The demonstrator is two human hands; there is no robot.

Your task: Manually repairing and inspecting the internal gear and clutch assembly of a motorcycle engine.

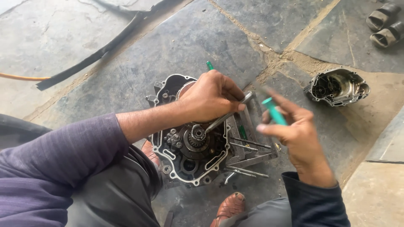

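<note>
As seen from the head camera: left hand clenched on a metal rod, tip set against the small gear inside the open engine case on the stone floor. Right hand gripping a blurred green-handled tool. Cover already off, one removed housing lying well apart; internals still in place. Several loose bolts beside the case, two hoses far off.

We see the engine case as dull, greasy cast metal; beside it our bare steel rod, a glossy green plastic handle, and the rough matt stone floor.
</note>
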